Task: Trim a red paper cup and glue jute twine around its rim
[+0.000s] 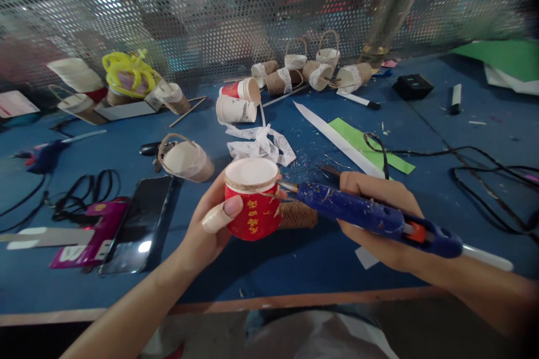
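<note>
My left hand is wrapped round a red paper cup with yellow characters, held upright above the table's front part. A bandage-like wrap covers the left thumb. Brown twine circles the cup just below its white rim. My right hand grips a blue hot glue gun, with a white glue stick poking out of its back. The gun's metal nozzle is at the cup's right side, by the twine; whether they touch I cannot tell. Behind the cup lies a spool of brown twine.
White lace ribbon lies behind the cup, near a twine-wrapped cup basket. Several finished baskets stand by the mesh partition. A phone and a second glue gun are left; green paper and a black cable are right.
</note>
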Tool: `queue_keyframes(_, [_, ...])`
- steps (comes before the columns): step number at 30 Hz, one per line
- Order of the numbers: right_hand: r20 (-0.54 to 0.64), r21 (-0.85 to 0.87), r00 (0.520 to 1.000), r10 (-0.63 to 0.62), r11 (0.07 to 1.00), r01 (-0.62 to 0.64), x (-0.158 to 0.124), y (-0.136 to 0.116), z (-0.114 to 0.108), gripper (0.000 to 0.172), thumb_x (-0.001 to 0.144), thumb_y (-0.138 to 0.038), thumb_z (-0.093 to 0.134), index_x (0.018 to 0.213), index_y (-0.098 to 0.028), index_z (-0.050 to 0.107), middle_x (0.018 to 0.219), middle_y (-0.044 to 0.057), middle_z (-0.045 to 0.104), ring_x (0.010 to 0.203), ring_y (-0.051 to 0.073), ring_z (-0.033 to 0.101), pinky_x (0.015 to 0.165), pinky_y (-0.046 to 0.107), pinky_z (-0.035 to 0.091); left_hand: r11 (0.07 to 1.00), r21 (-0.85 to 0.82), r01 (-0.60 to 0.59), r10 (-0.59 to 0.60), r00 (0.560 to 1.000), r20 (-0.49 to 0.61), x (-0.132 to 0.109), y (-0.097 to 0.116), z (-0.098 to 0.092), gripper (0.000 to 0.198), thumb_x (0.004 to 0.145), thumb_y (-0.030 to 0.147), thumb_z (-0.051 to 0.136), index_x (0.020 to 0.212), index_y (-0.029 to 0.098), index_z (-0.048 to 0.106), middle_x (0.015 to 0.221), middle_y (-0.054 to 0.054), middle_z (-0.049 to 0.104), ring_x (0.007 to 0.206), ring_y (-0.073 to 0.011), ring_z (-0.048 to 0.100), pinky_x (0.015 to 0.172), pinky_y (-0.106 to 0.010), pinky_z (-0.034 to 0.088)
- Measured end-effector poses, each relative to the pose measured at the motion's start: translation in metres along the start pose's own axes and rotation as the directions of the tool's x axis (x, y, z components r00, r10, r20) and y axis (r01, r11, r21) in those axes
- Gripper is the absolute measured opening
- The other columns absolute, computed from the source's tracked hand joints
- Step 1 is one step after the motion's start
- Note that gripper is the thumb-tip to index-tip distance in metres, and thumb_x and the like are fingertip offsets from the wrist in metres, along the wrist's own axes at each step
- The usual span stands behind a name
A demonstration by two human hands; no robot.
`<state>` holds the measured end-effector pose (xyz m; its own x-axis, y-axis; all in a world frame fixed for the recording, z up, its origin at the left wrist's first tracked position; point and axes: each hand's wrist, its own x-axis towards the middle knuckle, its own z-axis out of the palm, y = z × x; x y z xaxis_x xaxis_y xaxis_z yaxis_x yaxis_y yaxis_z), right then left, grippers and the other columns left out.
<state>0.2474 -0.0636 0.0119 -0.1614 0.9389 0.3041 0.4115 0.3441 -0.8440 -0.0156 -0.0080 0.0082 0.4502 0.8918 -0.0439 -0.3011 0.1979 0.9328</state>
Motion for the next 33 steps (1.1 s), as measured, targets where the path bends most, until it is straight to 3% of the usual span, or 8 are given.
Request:
queue_keyframes(8, [0.006,0.068,1.0,0.006,0.998,-0.006,-0.001,0.001,0.002,0.031,0.08,-0.011,0.07,0.071,-0.024,0.042,0.065,-0.006,0.045,0.056,0.011,0.04,0.054,0.029,0.03,1.0,0.014,-0.02,0.021,1.0,-0.013,0.0,-0.001,0.001,0.065,0.083,0.054,0.078,0.139,0.022,0.066,0.114,-0.013,0.082,0.117,-0.0409,0.074,0.1,-0.052,0.06])
queue_keyframes(15, [0.005,0.111,0.995,0.095,0.989,-0.095,0.0,0.004,0.001,0.025,0.081,-0.01,0.067,0.071,-0.023,0.048,0.066,-0.004,0.05,0.058,0.013,0.043,0.054,0.029,0.034,1.0,-0.016,-0.008,0.008,1.0,0.03,0.0,0.002,0.0,0.067,0.08,0.053,0.08,0.138,0.022,0.066,0.105,-0.011,0.083,0.114,-0.0399,0.075,0.102,-0.054,0.059])
queue_keyframes(22, [0.021,0.131,0.992,0.121,0.984,-0.122,0.001,0.002,0.0,0.021,0.086,-0.013,0.066,0.073,-0.023,0.053,0.068,-0.004,0.05,0.059,0.012,0.043,0.054,0.028,0.034,0.999,-0.04,0.034,-0.036,0.998,-0.058,-0.003,0.001,-0.001,0.065,0.076,0.055,0.083,0.132,0.023,0.07,0.111,-0.009,0.083,0.118,-0.0413,0.073,0.102,-0.054,0.059])
queue_keyframes(27, [-0.067,0.149,0.987,0.148,0.979,-0.136,0.001,0.005,0.003,0.021,0.093,-0.021,0.068,0.077,-0.025,0.056,0.063,-0.005,0.05,0.055,0.012,0.045,0.052,0.028,0.036,0.997,-0.078,0.026,-0.027,1.0,-0.012,-0.002,-0.002,0.0,0.063,0.079,0.055,0.082,0.131,0.022,0.071,0.111,-0.01,0.083,0.118,-0.0398,0.074,0.105,-0.052,0.058])
queue_keyframes(29, [-0.074,0.197,0.982,0.173,0.968,-0.156,0.001,0.005,0.006,0.018,0.096,-0.029,0.071,0.083,-0.026,0.059,0.067,-0.005,0.06,0.059,0.013,0.056,0.057,0.028,0.046,0.995,-0.094,0.038,-0.038,0.999,0.001,-0.002,-0.004,0.001,0.061,0.078,0.053,0.083,0.129,0.022,0.072,0.11,-0.011,0.083,0.118,-0.0395,0.074,0.105,-0.051,0.058])
queue_keyframes(31, [-0.033,0.292,0.982,0.187,0.941,-0.17,0.001,0.005,0.012,0.012,0.095,-0.034,0.075,0.096,-0.029,0.064,0.086,-0.002,0.074,0.076,0.017,0.071,0.074,0.032,0.058,0.993,-0.105,0.054,-0.053,0.999,0.012,-0.003,-0.006,0.004,0.06,0.077,0.053,0.085,0.127,0.022,0.074,0.111,-0.011,0.083,0.119,-0.0398,0.074,0.105,-0.051,0.058])
queue_keyframes(33, [0.004,0.424,0.982,0.19,0.889,-0.174,0.0,0.004,0.019,0.031,0.09,-0.035,0.081,0.115,-0.031,0.063,0.109,0.002,0.079,0.1,0.023,0.077,0.094,0.039,0.061,0.993,-0.098,0.063,-0.062,0.998,0.009,-0.005,-0.007,0.006,0.06,0.076,0.053,0.086,0.127,0.023,0.074,0.115,-0.011,0.083,0.121,-0.0404,0.073,0.105,-0.051,0.058])
